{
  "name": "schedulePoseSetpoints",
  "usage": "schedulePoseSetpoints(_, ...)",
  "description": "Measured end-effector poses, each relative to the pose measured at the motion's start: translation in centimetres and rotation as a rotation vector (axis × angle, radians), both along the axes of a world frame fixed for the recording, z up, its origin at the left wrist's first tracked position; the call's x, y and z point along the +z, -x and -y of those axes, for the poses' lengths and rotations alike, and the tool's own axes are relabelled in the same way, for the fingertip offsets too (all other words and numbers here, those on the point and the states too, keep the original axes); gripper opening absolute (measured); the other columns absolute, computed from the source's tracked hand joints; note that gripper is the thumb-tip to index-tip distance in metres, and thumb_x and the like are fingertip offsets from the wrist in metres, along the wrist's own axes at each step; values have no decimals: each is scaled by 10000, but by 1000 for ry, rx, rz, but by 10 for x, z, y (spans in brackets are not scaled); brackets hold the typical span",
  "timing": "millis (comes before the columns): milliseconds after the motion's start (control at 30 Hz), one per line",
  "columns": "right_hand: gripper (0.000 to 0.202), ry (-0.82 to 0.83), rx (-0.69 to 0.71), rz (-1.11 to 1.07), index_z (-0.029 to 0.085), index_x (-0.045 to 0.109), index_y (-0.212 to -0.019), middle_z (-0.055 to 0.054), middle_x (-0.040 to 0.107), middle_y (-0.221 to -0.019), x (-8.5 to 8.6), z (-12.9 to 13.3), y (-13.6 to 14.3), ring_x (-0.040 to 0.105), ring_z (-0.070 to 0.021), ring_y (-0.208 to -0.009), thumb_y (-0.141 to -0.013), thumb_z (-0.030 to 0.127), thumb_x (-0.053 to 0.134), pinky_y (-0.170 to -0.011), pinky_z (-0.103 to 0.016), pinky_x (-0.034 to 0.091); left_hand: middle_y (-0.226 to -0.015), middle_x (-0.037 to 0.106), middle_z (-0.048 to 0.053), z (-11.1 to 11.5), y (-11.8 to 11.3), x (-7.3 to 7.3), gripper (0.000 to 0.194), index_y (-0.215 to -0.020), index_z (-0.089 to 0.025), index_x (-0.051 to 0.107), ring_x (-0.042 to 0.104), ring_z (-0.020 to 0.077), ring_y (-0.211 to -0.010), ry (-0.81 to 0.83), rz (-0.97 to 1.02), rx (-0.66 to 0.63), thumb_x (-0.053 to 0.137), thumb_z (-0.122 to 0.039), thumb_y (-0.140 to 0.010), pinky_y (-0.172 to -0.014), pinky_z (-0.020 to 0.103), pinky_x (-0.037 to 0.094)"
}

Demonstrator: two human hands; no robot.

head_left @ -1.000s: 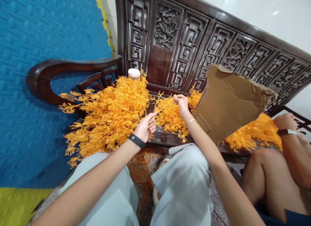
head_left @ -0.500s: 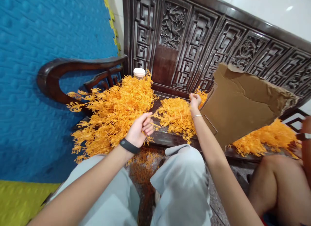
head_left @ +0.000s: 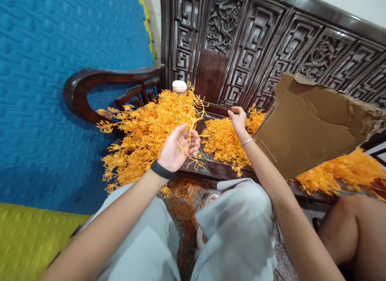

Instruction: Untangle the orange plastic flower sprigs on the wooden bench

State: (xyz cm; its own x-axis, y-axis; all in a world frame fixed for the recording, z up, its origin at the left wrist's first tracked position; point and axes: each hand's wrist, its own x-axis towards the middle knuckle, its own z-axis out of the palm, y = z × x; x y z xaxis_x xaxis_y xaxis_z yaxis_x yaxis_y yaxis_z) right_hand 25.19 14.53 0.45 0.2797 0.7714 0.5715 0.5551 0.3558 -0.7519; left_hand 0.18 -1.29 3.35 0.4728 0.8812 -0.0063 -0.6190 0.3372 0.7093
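My left hand point(head_left: 180, 147), with a black band on the wrist, has its fingers loosely curled around an orange branched plastic stem point(head_left: 194, 122). Thin twigs of it stick out above and below the palm. Beside that hand, to its left, is a large heap of orange plastic sprigs point(head_left: 141, 128). My right hand point(head_left: 238, 119), with a silver bangle on the wrist, is raised over a smaller pile of orange pieces point(head_left: 224, 142). Its thumb and fingers are apart, and I see nothing held in them.
A carved dark wooden bench point(head_left: 212, 77) carries the piles. Behind the left heap stands a white-lidded jar point(head_left: 179, 86). A torn cardboard sheet point(head_left: 316, 128) leans at the right, with more orange sprigs point(head_left: 340, 172) and another person's leg point(head_left: 346, 228) beyond. Orange scraps point(head_left: 183, 204) litter the floor.
My right hand has opened from a pinch. My left hand's fingers have loosened, and the stem in it now stands more upright. The view has shifted slightly.
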Motion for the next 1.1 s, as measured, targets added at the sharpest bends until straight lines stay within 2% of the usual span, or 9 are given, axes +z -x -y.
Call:
schedulePoseSetpoints(133,208,92,167,-248,152,524,-901,-39,569,-900,6,35,38,525,-78,-604,-710,234,525,-556,-219,434,-547,529,26,-3,-7,-1,321,-674,-129,567,477,101,-469,-43,-44,-104,404,-376,-798,-438,211,381)
schedulePoseSetpoints(267,184,209,258,-288,147,519,-871,-31,560,-884,-12,65,59,507,-69,-570,-699,214,530,-512,-209,420,-553,542,22,0,-12,-2,278,-711,-121,580,485,100,-486,-160,-156,-281,461,-366,-767,-447,211,391)
schedulePoseSetpoints(367,159,373,207,-309,141,515,-846,-33,563,-890,-31,74,61,497,-60,-553,-689,159,499,-519,-207,428,-558,555,22,7,-10,-1,270,-735,-117,582,492,97,-496,-285,-292,-425,485,-367,-765,-450,204,388)
schedulePoseSetpoints(533,207,404,214,-156,144,541,-878,-34,579,-940,-45,79,52,501,-62,-576,-674,155,505,-575,-219,447,-640,601,22,22,-4,0,248,-847,-136,601,535,98,-567,-504,-584,-727,550,-363,-761,-494,195,410)
schedulePoseSetpoints(700,198,437,180,-57,147,543,-863,-37,577,-953,-54,91,37,490,-62,-548,-675,138,483,-581,-236,445,-604,594,-5,40,-17,-29,301,-796,-162,569,544,110,-555,-463,-844,-1008,665,-401,-639,-508,217,437)
schedulePoseSetpoints(800,214,443,171,52,137,558,-854,-38,582,-910,-60,99,27,494,-79,-580,-656,113,481,-629,-258,445,-577,585,-5,49,-22,-55,333,-770,-166,557,549,130,-560,-433,-1030,-933,633,-456,-628,-548,255,455)
schedulePoseSetpoints(900,209,430,198,159,132,563,-846,-29,575,-852,-63,105,18,482,-90,-602,-650,120,491,-668,-275,440,-712,646,60,60,-19,-75,441,-861,-153,599,590,201,-676,-655,-1454,-854,704,-407,-516,-634,326,474)
schedulePoseSetpoints(1000,187,418,225,212,137,562,-815,-7,554,-778,-59,110,13,460,-92,-596,-643,121,491,-683,-281,437,-831,663,165,77,-15,-84,659,-970,-124,619,603,331,-792,-755,-1808,-653,775,-334,-366,-690,441,465)
schedulePoseSetpoints(1100,162,395,258,265,143,567,-780,-4,546,-782,-51,114,14,454,-91,-601,-638,110,494,-704,-288,431,-755,667,159,93,-20,-83,647,-949,-135,651,599,368,-775,-750,-1874,-512,784,-300,-338,-690,490,451)
